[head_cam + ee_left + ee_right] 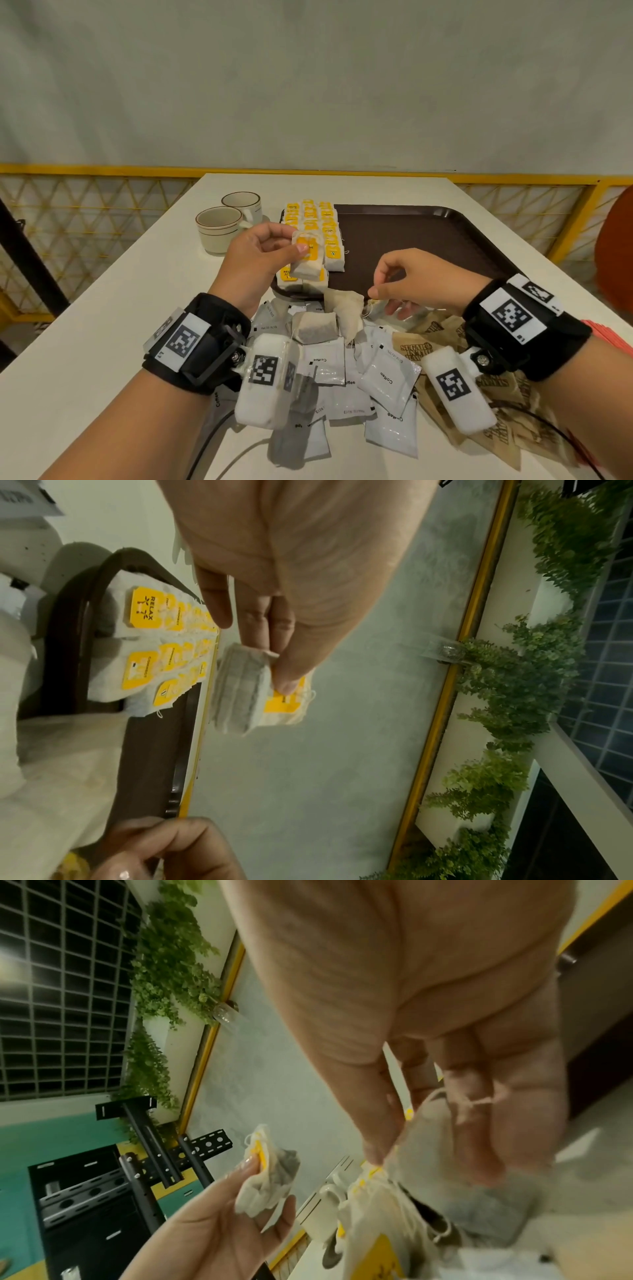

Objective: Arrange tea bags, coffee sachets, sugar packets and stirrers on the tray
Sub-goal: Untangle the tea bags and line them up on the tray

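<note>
While the left hand (255,255) pinches a small stack of white paper tea bags with yellow tags (307,259) above the near-left corner of the dark brown plastic tray (411,240), the right hand's (416,279) fingers (376,293) pinch a loose tea bag (375,307) on the white desk (102,342), just near of the tray.

Yellow-tagged tea bags (313,226) lie in rows along the brown tray's (428,240) left edge. Loose tea bags (329,318), white coffee sachets (387,377) and brown sugar packets (421,346) are heaped at the table's near edge.
</note>
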A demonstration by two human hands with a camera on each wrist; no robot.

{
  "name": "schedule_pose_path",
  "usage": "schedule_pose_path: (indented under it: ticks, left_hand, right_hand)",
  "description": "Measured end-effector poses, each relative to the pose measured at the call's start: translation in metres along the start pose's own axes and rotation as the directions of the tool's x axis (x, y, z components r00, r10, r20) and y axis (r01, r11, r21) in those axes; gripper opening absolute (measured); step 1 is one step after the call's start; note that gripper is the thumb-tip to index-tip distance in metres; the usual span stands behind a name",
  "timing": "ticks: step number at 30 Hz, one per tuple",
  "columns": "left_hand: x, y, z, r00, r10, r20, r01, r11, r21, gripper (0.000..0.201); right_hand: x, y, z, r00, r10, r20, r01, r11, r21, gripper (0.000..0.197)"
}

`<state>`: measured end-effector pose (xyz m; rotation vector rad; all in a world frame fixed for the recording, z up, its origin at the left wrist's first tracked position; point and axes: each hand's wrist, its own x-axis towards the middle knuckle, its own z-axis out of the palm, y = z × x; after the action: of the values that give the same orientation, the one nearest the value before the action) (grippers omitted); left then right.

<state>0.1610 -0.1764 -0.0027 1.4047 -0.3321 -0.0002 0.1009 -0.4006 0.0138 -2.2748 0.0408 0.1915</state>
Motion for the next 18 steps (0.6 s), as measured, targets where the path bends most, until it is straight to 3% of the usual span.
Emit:
schedule_pose_path:
  ticks: [3,6,9,11,14,18]
  left_hand:
    - [0.000,-0.001,0.001,1.000,0.002,0.005,-0.002,1.000,0.013,0.017]
    - [-0.001,-0.002,0.000,1.000,0.002,0.006,-0.002,1.000,0.023,0.017]
    - [0.000,-0.002,0.001,1.000,0.003,0.001,-0.003,0.999,0.036,0.016]
    - [0.000,-0.002,0.002,1.000,0.001,-0.002,-0.001,0.999,0.040,0.015]
    - [0.000,-0.003,0.003,1.000,-0.003,0.006,0.003,0.999,0.048,0.015]
    - [-0.002,-0.004,0.004,1.000,-0.002,0.030,0.000,0.998,0.059,0.016]
  right_hand:
    - [-0.002,0.000,0.000,0.999,-0.033,-0.002,0.033,0.995,-0.097,0.020]
    - [0.000,0.001,-0.005,0.990,-0.119,-0.082,0.086,0.941,-0.327,0.037]
    - [-0.006,-0.008,-0.016,0.970,-0.227,-0.086,0.190,0.932,-0.310,0.050]
    - [-0.014,-0.018,-0.023,0.958,-0.283,0.042,0.286,0.939,-0.190,0.053]
    - [-0.024,-0.035,-0.032,0.904,-0.300,0.305,0.331,0.942,-0.054,0.050]
    - [-0.029,-0.047,-0.031,0.871,-0.294,0.393,0.333,0.942,-0.034,0.039]
